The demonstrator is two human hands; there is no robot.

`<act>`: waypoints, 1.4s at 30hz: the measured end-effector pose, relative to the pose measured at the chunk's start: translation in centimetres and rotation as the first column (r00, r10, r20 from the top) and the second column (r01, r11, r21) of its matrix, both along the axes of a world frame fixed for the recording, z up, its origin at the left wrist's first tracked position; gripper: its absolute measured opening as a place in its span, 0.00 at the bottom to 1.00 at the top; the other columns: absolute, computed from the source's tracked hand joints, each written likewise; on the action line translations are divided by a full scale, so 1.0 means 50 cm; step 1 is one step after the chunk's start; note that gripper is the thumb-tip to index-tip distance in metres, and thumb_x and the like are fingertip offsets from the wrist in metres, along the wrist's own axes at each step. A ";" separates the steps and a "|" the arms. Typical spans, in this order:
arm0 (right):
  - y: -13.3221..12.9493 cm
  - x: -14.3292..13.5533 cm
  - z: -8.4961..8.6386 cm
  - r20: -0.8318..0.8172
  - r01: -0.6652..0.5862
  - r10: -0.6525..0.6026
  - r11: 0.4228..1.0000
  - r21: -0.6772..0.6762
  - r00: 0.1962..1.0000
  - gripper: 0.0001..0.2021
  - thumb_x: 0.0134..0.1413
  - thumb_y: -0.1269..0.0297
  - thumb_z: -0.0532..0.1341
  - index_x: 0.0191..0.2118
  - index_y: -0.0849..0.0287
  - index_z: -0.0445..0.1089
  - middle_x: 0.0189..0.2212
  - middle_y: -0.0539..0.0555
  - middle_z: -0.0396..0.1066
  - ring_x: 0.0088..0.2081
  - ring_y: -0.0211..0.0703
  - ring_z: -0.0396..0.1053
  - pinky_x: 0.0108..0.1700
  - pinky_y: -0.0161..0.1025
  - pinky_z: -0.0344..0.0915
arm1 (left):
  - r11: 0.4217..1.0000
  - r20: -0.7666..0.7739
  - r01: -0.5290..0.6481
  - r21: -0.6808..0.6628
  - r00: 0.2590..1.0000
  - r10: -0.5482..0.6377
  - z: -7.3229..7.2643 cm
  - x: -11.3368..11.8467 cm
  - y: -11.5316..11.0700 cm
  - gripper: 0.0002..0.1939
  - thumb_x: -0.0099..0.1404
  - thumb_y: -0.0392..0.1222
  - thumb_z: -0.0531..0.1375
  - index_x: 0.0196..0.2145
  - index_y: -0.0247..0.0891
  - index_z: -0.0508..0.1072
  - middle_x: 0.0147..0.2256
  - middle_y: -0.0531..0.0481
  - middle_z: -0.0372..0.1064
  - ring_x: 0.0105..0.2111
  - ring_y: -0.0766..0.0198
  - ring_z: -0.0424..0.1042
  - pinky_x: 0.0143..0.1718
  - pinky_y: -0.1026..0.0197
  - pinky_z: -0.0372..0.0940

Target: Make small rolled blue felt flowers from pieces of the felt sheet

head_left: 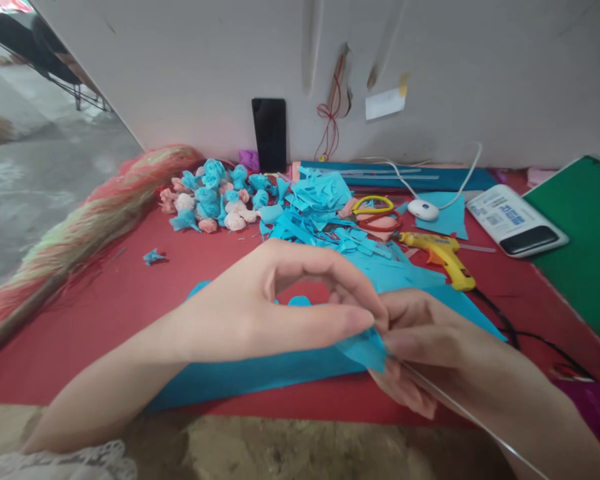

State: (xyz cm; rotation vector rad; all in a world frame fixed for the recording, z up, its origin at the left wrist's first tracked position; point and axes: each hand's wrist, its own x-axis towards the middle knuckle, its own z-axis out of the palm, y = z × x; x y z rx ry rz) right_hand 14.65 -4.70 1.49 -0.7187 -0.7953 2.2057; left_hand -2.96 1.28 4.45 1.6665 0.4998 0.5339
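Note:
Thumb and fingers of my left hand (280,300) pinch a small piece of blue crepe paper (365,350) near the front of the red table. My right hand (430,340) meets it there, its fingers closed on the same piece where a thin pale wire (475,417) leaves it and runs down to the lower right. Under my hands lies a larger blue paper sheet (240,377). Behind them is a heap of cut blue paper strips (320,200), with blue, pink and white paper flowers (210,200) to its left.
Yellow-handled scissors (373,203), a yellow glue gun (443,257) and a white device (517,220) lie at the right, beside a green board (580,247). A black phone (270,135) leans on the wall. Pink-green fibre (85,233) runs along the left edge.

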 end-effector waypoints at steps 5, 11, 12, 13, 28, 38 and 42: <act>-0.005 0.004 0.001 0.036 -0.037 0.039 0.997 -0.074 0.999 0.09 0.49 0.64 0.62 0.24 0.64 0.67 0.16 0.46 0.64 0.15 0.24 0.57 0.17 0.18 0.53 | 0.983 -0.063 -0.027 0.183 0.997 0.039 0.004 -0.001 -0.007 0.04 0.55 0.33 0.61 0.28 0.40 0.74 0.26 0.55 0.73 0.27 0.68 0.71 0.29 0.68 0.65; -0.002 0.008 0.000 0.066 -0.068 0.074 0.994 -0.084 0.995 0.09 0.48 0.63 0.62 0.25 0.64 0.67 0.16 0.47 0.64 0.15 0.25 0.57 0.16 0.19 0.52 | 0.973 -0.097 -0.030 0.228 0.994 0.054 0.005 0.000 -0.015 0.07 0.52 0.30 0.60 0.26 0.40 0.74 0.23 0.56 0.73 0.24 0.68 0.71 0.28 0.68 0.67; -0.001 0.008 -0.001 0.065 -0.067 0.072 0.995 -0.080 0.995 0.08 0.48 0.63 0.62 0.26 0.64 0.67 0.16 0.47 0.64 0.15 0.25 0.57 0.16 0.19 0.52 | 0.974 -0.104 -0.033 0.224 0.993 0.058 0.005 0.001 -0.016 0.07 0.52 0.30 0.60 0.26 0.40 0.74 0.22 0.56 0.73 0.23 0.68 0.71 0.28 0.69 0.67; -0.001 0.008 -0.001 0.063 -0.070 0.075 0.995 -0.077 0.995 0.08 0.49 0.64 0.61 0.26 0.64 0.67 0.17 0.47 0.64 0.15 0.25 0.57 0.16 0.18 0.52 | 0.975 -0.109 -0.034 0.218 0.992 0.059 0.005 0.002 -0.016 0.07 0.51 0.29 0.60 0.26 0.39 0.74 0.22 0.56 0.72 0.23 0.69 0.71 0.28 0.69 0.67; 0.006 0.021 0.016 0.264 -0.001 -0.052 0.980 0.197 0.963 0.07 0.54 0.69 0.57 0.26 0.61 0.69 0.20 0.48 0.67 0.20 0.27 0.61 0.19 0.20 0.56 | 0.979 -0.076 -0.100 0.178 0.990 0.115 -0.018 0.006 0.003 0.03 0.53 0.34 0.61 0.26 0.37 0.75 0.23 0.53 0.74 0.24 0.67 0.70 0.26 0.66 0.65; -0.012 0.012 0.029 0.590 -0.146 -0.562 0.640 0.754 0.580 0.09 0.51 0.72 0.57 0.22 0.58 0.67 0.16 0.43 0.62 0.18 0.27 0.57 0.19 0.22 0.55 | 0.969 -0.110 -0.146 0.197 0.979 0.170 -0.024 0.013 0.007 0.02 0.53 0.35 0.61 0.25 0.38 0.75 0.22 0.54 0.71 0.22 0.69 0.67 0.22 0.68 0.62; -0.011 0.016 0.040 0.610 -0.276 -0.595 0.559 0.782 0.524 0.11 0.51 0.74 0.55 0.20 0.60 0.63 0.15 0.44 0.60 0.17 0.28 0.57 0.18 0.25 0.53 | 0.970 -0.114 -0.141 0.198 0.980 0.165 -0.024 0.015 0.002 0.02 0.53 0.34 0.60 0.25 0.37 0.74 0.22 0.55 0.71 0.23 0.71 0.67 0.23 0.70 0.62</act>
